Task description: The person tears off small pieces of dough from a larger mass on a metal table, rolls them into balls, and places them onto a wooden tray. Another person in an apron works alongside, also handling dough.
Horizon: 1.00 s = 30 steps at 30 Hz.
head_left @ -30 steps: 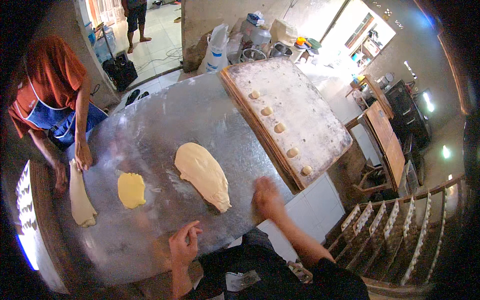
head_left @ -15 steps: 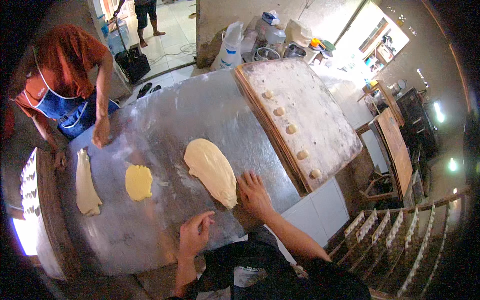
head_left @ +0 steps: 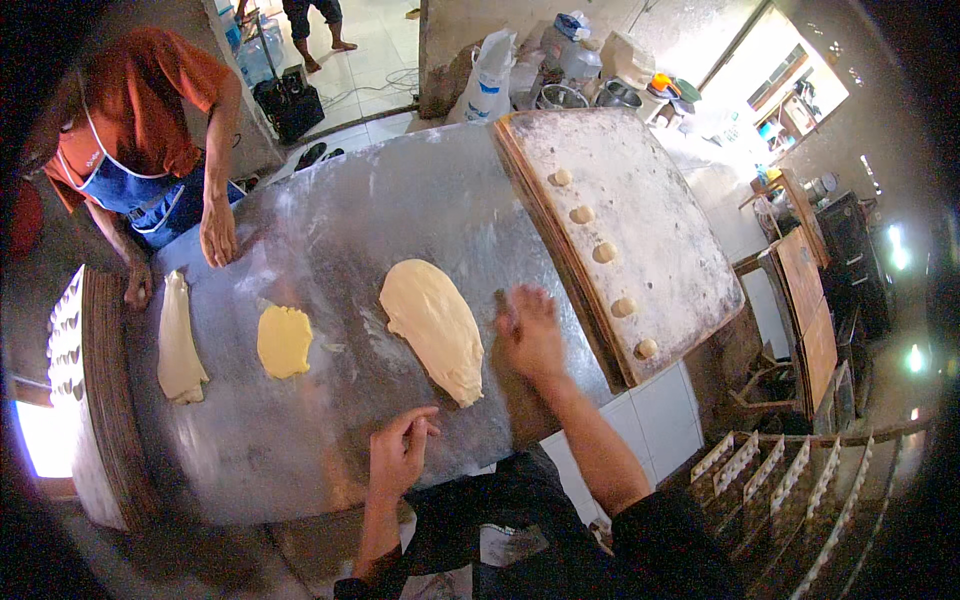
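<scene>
Holds the right hand (head_left: 533, 338) spread just right of the flattened dough slab (head_left: 436, 333), right there near frame centre on the metal tabletop (head_left: 255, 450), the left hand (head_left: 398, 452) loosely half-open just below!

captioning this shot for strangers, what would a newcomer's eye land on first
Most likely the big pale slab of dough, lying near the middle of the metal table. The smaller bright yellow slab to its left probably comes next, standing out against the grey. Then perhaps the line of five dough balls on the floury board at the table's right end.
</scene>
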Motion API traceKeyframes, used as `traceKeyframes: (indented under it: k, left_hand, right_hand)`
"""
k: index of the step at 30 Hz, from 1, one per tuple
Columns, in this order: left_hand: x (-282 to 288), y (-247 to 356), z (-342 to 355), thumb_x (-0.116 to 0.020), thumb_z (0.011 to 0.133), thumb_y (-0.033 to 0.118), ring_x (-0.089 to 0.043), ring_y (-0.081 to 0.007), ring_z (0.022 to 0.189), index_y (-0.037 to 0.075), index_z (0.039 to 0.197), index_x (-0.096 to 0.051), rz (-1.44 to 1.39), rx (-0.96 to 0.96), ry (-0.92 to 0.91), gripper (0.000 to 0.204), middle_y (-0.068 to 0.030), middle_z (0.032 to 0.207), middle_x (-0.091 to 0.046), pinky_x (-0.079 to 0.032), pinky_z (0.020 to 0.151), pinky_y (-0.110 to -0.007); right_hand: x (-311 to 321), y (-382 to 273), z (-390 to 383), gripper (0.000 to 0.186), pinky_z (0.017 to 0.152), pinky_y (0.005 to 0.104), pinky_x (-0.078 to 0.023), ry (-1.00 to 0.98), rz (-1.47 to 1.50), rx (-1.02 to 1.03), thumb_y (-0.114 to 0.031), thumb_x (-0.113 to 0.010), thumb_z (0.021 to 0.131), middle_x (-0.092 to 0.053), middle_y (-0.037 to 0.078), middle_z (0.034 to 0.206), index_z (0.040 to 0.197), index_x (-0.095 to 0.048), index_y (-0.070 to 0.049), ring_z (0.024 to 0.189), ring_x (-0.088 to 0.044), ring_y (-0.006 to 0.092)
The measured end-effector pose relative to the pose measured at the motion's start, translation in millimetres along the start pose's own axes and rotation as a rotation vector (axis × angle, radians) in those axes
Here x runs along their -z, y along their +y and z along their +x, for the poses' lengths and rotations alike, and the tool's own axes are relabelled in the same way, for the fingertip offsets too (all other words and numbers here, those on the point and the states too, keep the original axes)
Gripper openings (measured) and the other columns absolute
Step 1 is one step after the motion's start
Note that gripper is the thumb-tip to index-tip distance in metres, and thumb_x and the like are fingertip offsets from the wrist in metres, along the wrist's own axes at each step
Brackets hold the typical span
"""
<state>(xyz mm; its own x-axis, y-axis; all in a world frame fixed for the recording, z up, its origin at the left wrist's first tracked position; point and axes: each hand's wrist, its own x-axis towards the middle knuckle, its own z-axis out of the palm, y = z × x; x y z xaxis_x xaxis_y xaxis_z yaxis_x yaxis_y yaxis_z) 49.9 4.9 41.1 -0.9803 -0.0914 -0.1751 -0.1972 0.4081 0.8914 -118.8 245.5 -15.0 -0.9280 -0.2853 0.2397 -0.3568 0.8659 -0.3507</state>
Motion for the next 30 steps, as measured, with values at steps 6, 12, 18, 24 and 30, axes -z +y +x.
traceKeyframes:
  k: [6,12,18,24,30]
  left_hand:
    - [-10,16,9,-0.056,0.105,0.017,-0.076,-0.0211,0.081,0.006,0.117,-0.073,-0.051,0.019,0.084,0.024,-0.0120,0.089,-0.077,-0.058,0.075,-0.033]
    - [-31,39,21,-0.061,0.102,0.030,-0.075,-0.0287,0.081,0.005,0.128,-0.064,0.215,0.164,0.202,0.036,-0.0157,0.087,-0.075,-0.058,0.076,-0.039]
    - [-101,64,41,-0.068,0.096,0.041,-0.067,-0.0465,0.101,-0.003,0.136,-0.042,0.779,0.256,0.248,0.064,-0.0302,0.125,-0.062,-0.056,0.081,-0.053]
    - [-120,30,46,-0.067,0.096,0.020,-0.065,-0.0499,0.104,-0.001,0.134,-0.043,0.679,0.259,0.353,0.050,-0.0297,0.119,-0.063,-0.055,0.084,-0.055]
    - [-116,32,32,-0.063,0.096,0.009,-0.065,-0.0505,0.101,-0.002,0.134,-0.042,0.472,0.053,0.569,0.044,-0.0300,0.111,-0.066,-0.054,0.086,-0.054]
  right_hand:
    - [15,41,-25,0.048,0.120,0.0585,-0.029,-0.025,-0.052,0.020,-0.025,-0.060,0.100,-0.054,0.026,0.146,0.145,-0.056,-0.010,0.140,-0.046,0.0470]
    - [58,30,-41,0.055,0.111,0.0559,-0.040,0.052,0.252,-0.096,-0.038,-0.071,0.093,-0.068,0.022,0.125,0.139,-0.059,-0.010,0.118,-0.064,0.0398]
    - [57,33,8,0.021,0.077,0.0445,-0.054,-0.465,0.150,-0.144,-0.028,-0.066,0.094,-0.072,0.017,0.093,0.104,-0.066,-0.009,0.088,-0.069,0.0354]
    - [161,69,257,0.004,0.066,0.0368,-0.050,0.743,0.479,0.291,-0.002,-0.068,0.093,-0.068,0.008,0.081,0.091,-0.066,-0.005,0.067,-0.059,0.0216]
    - [81,153,273,0.059,0.066,0.0423,-0.053,0.242,-0.099,-0.213,-0.043,-0.056,0.104,-0.074,0.017,0.087,0.153,-0.047,-0.013,0.073,-0.072,0.0301]
